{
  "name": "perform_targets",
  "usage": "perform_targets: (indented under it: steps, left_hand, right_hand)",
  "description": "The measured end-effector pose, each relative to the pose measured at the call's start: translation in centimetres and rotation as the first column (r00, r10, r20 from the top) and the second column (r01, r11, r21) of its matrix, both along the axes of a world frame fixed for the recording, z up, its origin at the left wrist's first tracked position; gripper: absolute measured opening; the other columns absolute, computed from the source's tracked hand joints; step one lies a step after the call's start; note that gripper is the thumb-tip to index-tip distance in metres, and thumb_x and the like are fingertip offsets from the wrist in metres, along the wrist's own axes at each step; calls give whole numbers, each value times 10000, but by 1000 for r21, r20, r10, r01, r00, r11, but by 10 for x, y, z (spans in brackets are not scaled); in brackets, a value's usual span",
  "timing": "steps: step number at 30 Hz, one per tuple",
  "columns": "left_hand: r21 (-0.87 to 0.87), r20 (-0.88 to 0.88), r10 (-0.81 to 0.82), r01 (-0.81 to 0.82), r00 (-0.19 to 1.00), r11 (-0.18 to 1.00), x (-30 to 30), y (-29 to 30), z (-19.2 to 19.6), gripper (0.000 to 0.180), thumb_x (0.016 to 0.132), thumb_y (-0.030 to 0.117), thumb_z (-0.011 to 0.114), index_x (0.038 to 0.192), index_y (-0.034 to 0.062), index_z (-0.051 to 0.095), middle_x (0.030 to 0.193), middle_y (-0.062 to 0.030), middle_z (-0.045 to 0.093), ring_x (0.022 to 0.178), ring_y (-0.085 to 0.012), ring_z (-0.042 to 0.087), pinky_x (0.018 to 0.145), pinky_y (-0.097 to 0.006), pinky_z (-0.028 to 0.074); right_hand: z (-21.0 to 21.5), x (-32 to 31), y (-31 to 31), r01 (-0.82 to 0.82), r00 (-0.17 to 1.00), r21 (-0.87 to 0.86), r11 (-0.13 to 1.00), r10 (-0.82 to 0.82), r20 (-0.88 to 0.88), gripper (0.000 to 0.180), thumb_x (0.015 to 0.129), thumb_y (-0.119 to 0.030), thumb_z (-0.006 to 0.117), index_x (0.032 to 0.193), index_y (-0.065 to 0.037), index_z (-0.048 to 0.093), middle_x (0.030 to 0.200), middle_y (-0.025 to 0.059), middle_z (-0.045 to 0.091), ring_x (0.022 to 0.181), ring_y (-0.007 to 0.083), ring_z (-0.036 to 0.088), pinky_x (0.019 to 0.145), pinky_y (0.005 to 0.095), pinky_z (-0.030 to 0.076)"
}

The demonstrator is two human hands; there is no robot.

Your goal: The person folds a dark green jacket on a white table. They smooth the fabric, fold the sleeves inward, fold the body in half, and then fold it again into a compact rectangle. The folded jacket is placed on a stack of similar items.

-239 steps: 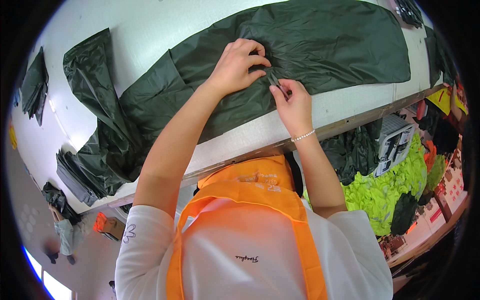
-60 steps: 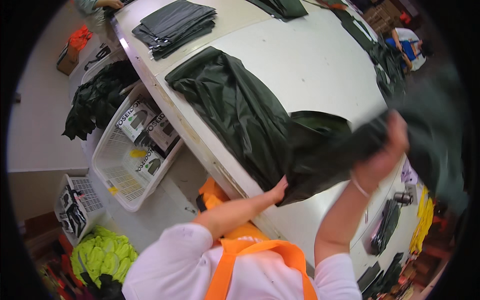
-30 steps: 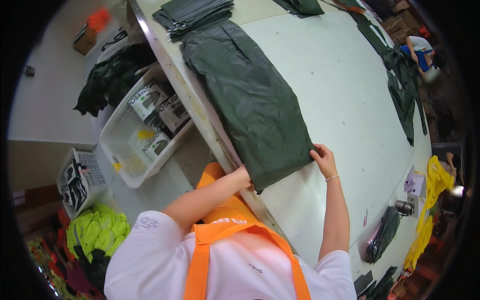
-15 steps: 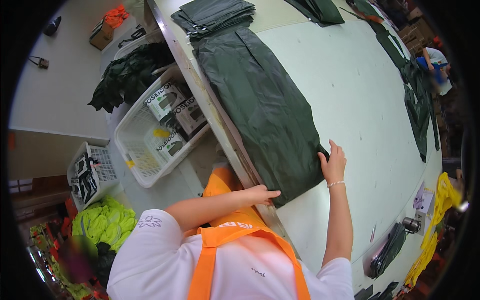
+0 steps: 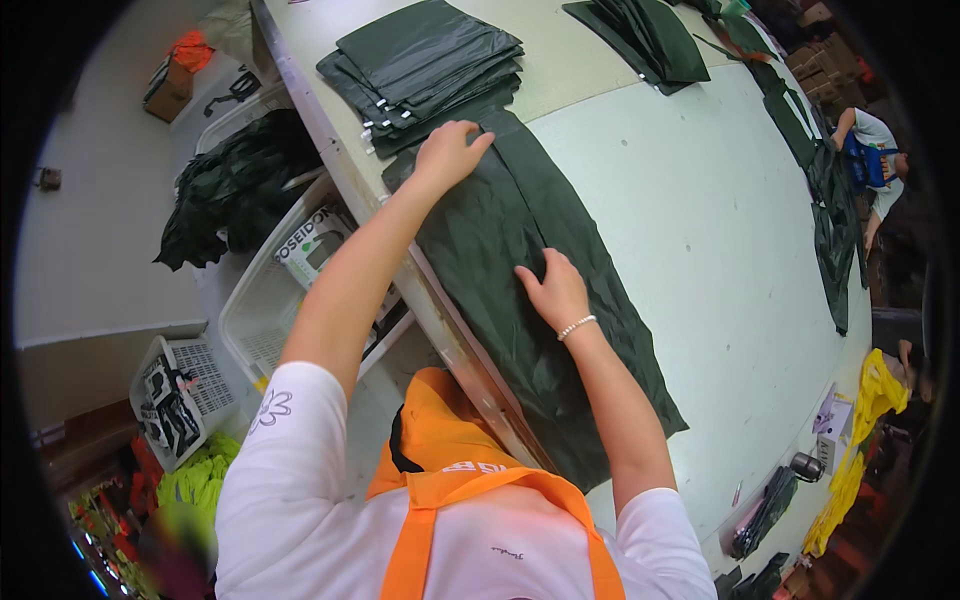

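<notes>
A long dark green piece of thin, shiny fabric (image 5: pixel 500 215), folded into a strip, lies along the table's left edge. At its far end my left hand (image 5: pixel 450 158) rests with fingers apart. My right hand (image 5: pixel 558 292) lies near its middle, thumb and fingers spread on the surface. Neither hand grips the cloth. Just beyond my left hand is a stack of flat folded dark green pieces (image 5: pixel 425 50) with small white tags along one side.
More folded green pieces (image 5: pixel 650 40) lie at the far side of the white table (image 5: pixel 690 260). Left, below the edge, stand white baskets (image 5: pixel 250 320) with packages and dark cloth (image 5: pixel 240 180). Another person (image 5: pixel 875 150) works at far right, near yellow cloth (image 5: pixel 850 480).
Both hands have left the fabric's near end. My left hand has gone far forward to its other end; my right has moved forward and left onto its middle. The near end now reaches closer to me.
</notes>
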State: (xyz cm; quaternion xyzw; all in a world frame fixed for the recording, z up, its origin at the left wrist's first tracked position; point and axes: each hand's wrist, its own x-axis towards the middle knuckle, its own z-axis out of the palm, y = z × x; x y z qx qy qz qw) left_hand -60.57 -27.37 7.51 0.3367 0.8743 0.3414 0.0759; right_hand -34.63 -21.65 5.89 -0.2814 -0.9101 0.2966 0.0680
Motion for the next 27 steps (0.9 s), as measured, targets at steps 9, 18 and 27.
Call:
perform_targets:
  steps: [9, 18, 27]
  left_hand:
    - [-98, 742, -207, 408, 638, 908, -105, 75, -59, 301, 742, 247, 765, 913, 63, 598, 767, 17, 559, 683, -80, 496, 527, -240, 385]
    - [320, 379, -45, -86, 925, 944, -115, -24, -25, 291, 831, 209, 689, 996, -13, 600, 871, -65, 625, 808, -142, 586, 750, -288, 475]
    - [1, 441, 320, -357, 839, 934, 37, -132, -62, 730, 735, 352, 762, 1266, -48, 460, 1059, -119, 523, 907, -200, 510, 780, -309, 438]
  right_hand:
    - [44, -69, -6, -361, 842, 312, 879, 451, -296, 119, 823, -130, 609, 936, -91, 612, 694, 73, 586, 608, 262, 584, 517, 349, 449]
    - [-7, -116, 49, 6, 979, 239, 971, 43, -200, 139, 714, -111, 726, 814, -91, 632, 1012, 62, 588, 1001, 279, 516, 836, 402, 392]
    - [6, -147, 85, 46, 949, -5, 999, -43, 314, 1012, 575, -333, 859, 1361, 30, 337, 1200, 219, 517, 1137, 379, 469, 952, 434, 403]
